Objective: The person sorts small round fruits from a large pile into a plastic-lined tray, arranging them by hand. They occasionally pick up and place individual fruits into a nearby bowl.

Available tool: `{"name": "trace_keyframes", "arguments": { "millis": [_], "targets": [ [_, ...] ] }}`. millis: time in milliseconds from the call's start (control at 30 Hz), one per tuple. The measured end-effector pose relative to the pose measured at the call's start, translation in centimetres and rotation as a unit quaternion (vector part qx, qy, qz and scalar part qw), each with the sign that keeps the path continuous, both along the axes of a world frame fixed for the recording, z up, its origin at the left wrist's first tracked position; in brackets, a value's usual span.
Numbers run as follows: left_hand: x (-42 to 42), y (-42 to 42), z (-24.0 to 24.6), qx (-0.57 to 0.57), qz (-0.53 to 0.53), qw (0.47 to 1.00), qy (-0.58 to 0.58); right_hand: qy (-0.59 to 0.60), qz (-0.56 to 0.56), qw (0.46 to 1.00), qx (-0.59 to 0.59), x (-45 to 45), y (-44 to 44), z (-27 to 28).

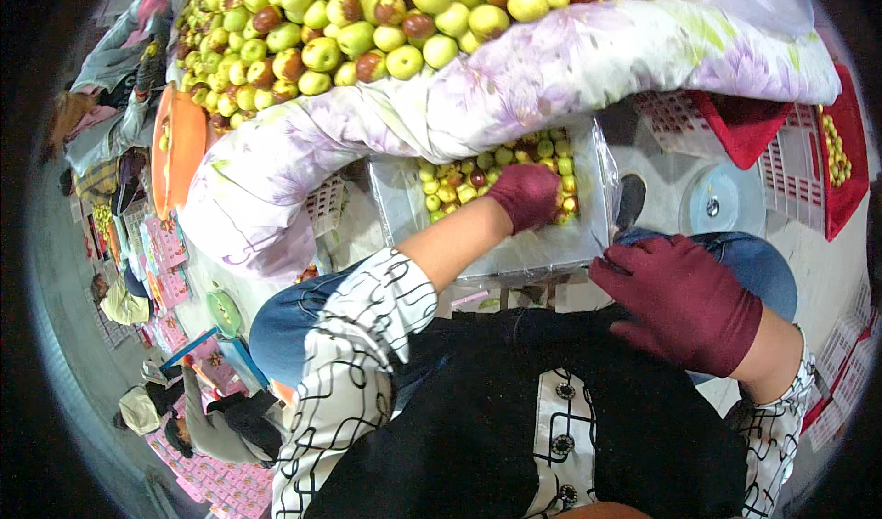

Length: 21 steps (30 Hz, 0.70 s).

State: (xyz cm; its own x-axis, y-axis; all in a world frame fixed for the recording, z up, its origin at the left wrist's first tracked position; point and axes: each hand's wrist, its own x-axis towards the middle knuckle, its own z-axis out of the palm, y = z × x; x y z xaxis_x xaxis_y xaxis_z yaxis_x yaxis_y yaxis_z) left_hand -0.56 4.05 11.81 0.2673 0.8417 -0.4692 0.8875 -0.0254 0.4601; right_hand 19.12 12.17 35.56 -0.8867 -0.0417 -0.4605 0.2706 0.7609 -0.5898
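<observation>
My left hand (525, 198), in a maroon glove, reaches into a box (393, 205) lined with clear plastic film. It rests on green and brown jujubes (451, 181) there; its fingers are curled and their tips hidden, so I cannot tell whether they hold one. My right hand (679, 295), gloved alike, is beside the box's near right corner, fingertips by the edge of the plastic liner (601, 174). Whether it pinches the film is not clear. Beyond the box, a large heap of jujubes (358, 30) lies behind a thick roll of floral cloth (427, 112).
To the right are a pale blue plastic stool (727, 198) and white crates (792, 167) with red lining (844, 154). An orange basin (176, 150) stands at the heap's left. Several people (220, 422) work at far left near pink cartons (220, 481).
</observation>
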Motion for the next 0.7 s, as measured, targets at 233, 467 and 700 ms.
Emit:
{"name": "trace_keyframes", "arguments": {
  "millis": [233,467,700],
  "targets": [
    [-6.3,3.9,12.8,0.407,0.250,0.875,-0.075,0.032,-0.016,0.999,-0.006,-0.1,-0.2,0.5],
    [-9.4,6.3,12.5,0.390,0.219,0.894,-0.018,0.045,-0.013,0.999,0.005,0.4,-0.5,0.2],
    [-10.6,5.9,12.4,0.390,0.175,0.903,-0.047,0.070,-0.012,0.997,0.021,0.7,-0.6,-0.3]
  ]
}}
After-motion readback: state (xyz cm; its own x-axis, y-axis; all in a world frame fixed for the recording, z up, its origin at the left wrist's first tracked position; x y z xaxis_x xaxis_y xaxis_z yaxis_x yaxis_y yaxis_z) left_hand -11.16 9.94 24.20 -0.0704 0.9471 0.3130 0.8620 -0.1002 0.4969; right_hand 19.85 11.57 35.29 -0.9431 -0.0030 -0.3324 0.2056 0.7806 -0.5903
